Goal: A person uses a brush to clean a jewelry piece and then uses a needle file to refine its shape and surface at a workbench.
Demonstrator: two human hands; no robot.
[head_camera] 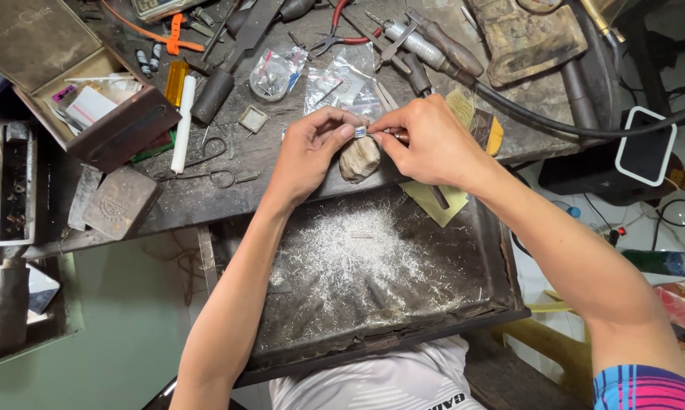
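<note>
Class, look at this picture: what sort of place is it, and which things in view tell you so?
Probably a jeweller's or metalworker's bench. A pull-out tray under the bench holds silvery filings, pliers and other hand tools crowd the worktop, and both hands work a tiny piece against a wooden peg.

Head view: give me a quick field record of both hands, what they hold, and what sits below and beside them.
left hand: pinches a small silver piece at the fingertips
right hand: holds a thin tool against that piece
support: worn wooden bench peg right under the piece
below: dark tray strewn with pale metal filings
left of hands: white stick, open box
</note>
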